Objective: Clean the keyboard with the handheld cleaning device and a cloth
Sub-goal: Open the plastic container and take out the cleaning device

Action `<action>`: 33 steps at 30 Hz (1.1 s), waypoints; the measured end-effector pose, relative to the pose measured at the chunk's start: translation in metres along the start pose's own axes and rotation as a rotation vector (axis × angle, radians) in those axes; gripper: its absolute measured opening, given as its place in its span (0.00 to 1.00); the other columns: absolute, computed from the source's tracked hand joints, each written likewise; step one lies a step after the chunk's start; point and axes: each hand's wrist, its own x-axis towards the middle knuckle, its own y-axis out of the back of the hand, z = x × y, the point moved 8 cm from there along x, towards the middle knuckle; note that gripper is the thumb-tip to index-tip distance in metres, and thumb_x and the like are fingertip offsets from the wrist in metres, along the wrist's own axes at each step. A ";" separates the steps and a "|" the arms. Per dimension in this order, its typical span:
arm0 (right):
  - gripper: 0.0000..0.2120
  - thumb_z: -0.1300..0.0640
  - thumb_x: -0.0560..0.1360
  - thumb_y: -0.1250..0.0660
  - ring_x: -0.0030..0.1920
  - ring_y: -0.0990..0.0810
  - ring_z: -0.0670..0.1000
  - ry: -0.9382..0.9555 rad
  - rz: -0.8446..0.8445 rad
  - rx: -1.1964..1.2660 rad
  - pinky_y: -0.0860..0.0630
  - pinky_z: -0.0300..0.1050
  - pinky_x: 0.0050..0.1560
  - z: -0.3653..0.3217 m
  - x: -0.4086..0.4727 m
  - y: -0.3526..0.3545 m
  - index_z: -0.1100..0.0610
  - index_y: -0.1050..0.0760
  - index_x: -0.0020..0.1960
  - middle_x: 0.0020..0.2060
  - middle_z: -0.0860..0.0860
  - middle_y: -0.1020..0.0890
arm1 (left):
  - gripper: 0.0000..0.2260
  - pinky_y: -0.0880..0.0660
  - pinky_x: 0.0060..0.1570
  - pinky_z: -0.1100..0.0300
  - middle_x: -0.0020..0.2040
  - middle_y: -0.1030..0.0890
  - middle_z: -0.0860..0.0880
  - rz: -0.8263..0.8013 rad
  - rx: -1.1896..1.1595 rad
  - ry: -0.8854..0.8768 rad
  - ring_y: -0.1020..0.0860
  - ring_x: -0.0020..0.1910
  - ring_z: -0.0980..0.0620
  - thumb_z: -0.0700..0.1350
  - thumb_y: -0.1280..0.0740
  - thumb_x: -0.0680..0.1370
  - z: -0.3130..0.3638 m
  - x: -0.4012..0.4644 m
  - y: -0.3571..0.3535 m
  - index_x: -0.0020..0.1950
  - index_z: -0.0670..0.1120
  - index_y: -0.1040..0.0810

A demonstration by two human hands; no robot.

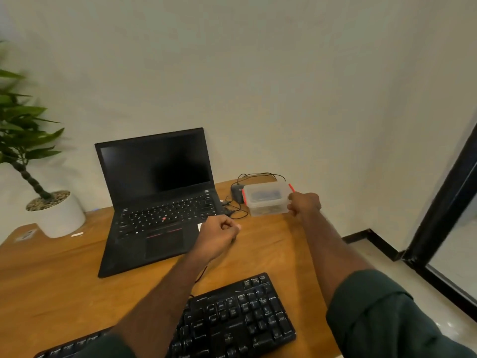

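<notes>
The clear container (266,199) with red latches sits near the far right corner of the tabletop (64,275), close to its right edge, with a dark device (237,192) and loose cables (236,210) just beside it. A pull on the right-hand latch alone could slide or tip the box toward those cables, or off the edge, since nothing steadies its other side. Its contents are too blurred to identify, so whether the cleaning device or cloth lies inside cannot be told.

The right hand (304,206) has its fingers curled at the container's right side, apparently gripping the latch or rim. The left hand (219,235) is a loose fist, holding nothing visible, by the front right corner of the laptop (154,202). The keyboard (232,319) lies along the near edge, untouched, under both forearms.
</notes>
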 end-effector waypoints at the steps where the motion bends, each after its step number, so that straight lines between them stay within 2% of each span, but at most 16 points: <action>1: 0.10 0.63 0.70 0.28 0.35 0.17 0.56 -0.020 -0.040 0.061 0.16 0.52 0.42 0.003 -0.006 0.001 0.67 0.20 0.50 0.36 0.60 0.17 | 0.03 0.20 0.49 0.51 0.43 0.16 0.47 0.001 -0.001 0.004 0.20 0.41 0.52 0.45 0.29 0.78 -0.002 0.001 -0.002 0.47 0.47 0.17; 3: 0.11 0.64 0.69 0.29 0.33 0.20 0.56 -0.044 -0.113 0.132 0.20 0.48 0.35 0.009 -0.023 0.006 0.68 0.21 0.49 0.35 0.61 0.18 | 0.04 0.21 0.49 0.52 0.43 0.16 0.48 -0.009 -0.011 0.020 0.20 0.42 0.52 0.46 0.29 0.78 -0.007 0.005 -0.008 0.47 0.47 0.17; 5: 0.11 0.62 0.70 0.29 0.32 0.20 0.56 -0.042 -0.143 0.144 0.22 0.46 0.32 0.018 -0.043 0.019 0.68 0.21 0.50 0.35 0.62 0.18 | 0.05 0.23 0.49 0.52 0.43 0.18 0.49 -0.025 -0.042 0.048 0.21 0.44 0.51 0.48 0.30 0.79 -0.012 0.006 -0.016 0.48 0.47 0.18; 8: 0.09 0.60 0.75 0.31 0.33 0.20 0.54 -0.013 -0.164 0.098 0.21 0.45 0.34 0.037 -0.082 0.048 0.65 0.20 0.51 0.39 0.62 0.16 | 0.08 0.27 0.47 0.56 0.47 0.19 0.52 -0.027 -0.035 0.085 0.22 0.47 0.53 0.51 0.33 0.81 -0.017 0.004 -0.027 0.53 0.47 0.19; 10: 0.09 0.60 0.77 0.32 0.33 0.20 0.53 0.006 -0.206 0.122 0.21 0.46 0.37 0.051 -0.110 0.066 0.64 0.21 0.53 0.39 0.60 0.17 | 0.09 0.29 0.48 0.57 0.50 0.19 0.53 -0.021 -0.012 0.087 0.23 0.50 0.54 0.51 0.34 0.82 -0.018 0.001 -0.034 0.55 0.48 0.19; 15: 0.06 0.62 0.80 0.34 0.32 0.21 0.54 0.028 -0.291 0.231 0.22 0.47 0.34 0.075 -0.167 0.093 0.64 0.23 0.55 0.35 0.59 0.19 | 0.12 0.26 0.46 0.58 0.53 0.17 0.49 -0.040 -0.078 0.063 0.20 0.52 0.52 0.50 0.36 0.83 -0.015 -0.003 -0.052 0.60 0.46 0.18; 17: 0.07 0.60 0.81 0.34 0.31 0.22 0.53 0.095 -0.251 0.176 0.23 0.46 0.32 0.079 -0.176 0.099 0.64 0.23 0.54 0.34 0.58 0.18 | 0.12 0.21 0.46 0.54 0.50 0.16 0.49 -0.021 -0.097 0.037 0.19 0.48 0.51 0.49 0.36 0.83 -0.012 -0.005 -0.056 0.58 0.45 0.17; 19: 0.10 0.54 0.81 0.34 0.29 0.21 0.50 0.225 -0.153 0.037 0.22 0.43 0.31 0.078 -0.181 0.103 0.62 0.21 0.49 0.32 0.55 0.17 | 0.10 0.21 0.45 0.53 0.46 0.16 0.49 0.022 -0.083 0.004 0.19 0.45 0.51 0.47 0.35 0.82 -0.009 -0.009 -0.056 0.55 0.45 0.16; 22: 0.15 0.48 0.81 0.33 0.30 0.19 0.47 0.365 -0.020 -0.138 0.21 0.42 0.35 0.073 -0.184 0.104 0.58 0.20 0.42 0.31 0.53 0.17 | 0.08 0.26 0.34 0.63 0.43 0.16 0.50 0.086 -0.094 -0.019 0.20 0.40 0.55 0.45 0.33 0.81 -0.010 -0.012 -0.055 0.51 0.45 0.15; 27: 0.17 0.49 0.83 0.38 0.28 0.20 0.44 0.423 0.032 -0.150 0.22 0.37 0.32 0.074 -0.182 0.104 0.56 0.20 0.41 0.30 0.52 0.17 | 0.07 0.29 0.28 0.69 0.38 0.16 0.49 0.122 -0.168 0.012 0.20 0.36 0.53 0.43 0.31 0.80 -0.012 -0.014 -0.055 0.44 0.45 0.14; 30: 0.17 0.50 0.84 0.40 0.29 0.19 0.46 0.455 0.050 -0.127 0.20 0.38 0.32 0.076 -0.183 0.105 0.54 0.21 0.42 0.31 0.51 0.17 | 0.08 0.25 0.32 0.62 0.38 0.16 0.49 0.119 -0.176 0.030 0.19 0.37 0.51 0.43 0.31 0.79 -0.012 -0.012 -0.056 0.41 0.47 0.15; 33: 0.12 0.50 0.84 0.39 0.39 0.17 0.49 0.451 0.129 -0.141 0.20 0.42 0.39 0.075 -0.182 0.108 0.52 0.22 0.46 0.38 0.48 0.18 | 0.07 0.18 0.39 0.51 0.41 0.15 0.47 0.094 -0.226 0.073 0.16 0.42 0.46 0.42 0.31 0.79 -0.016 -0.012 -0.057 0.43 0.46 0.14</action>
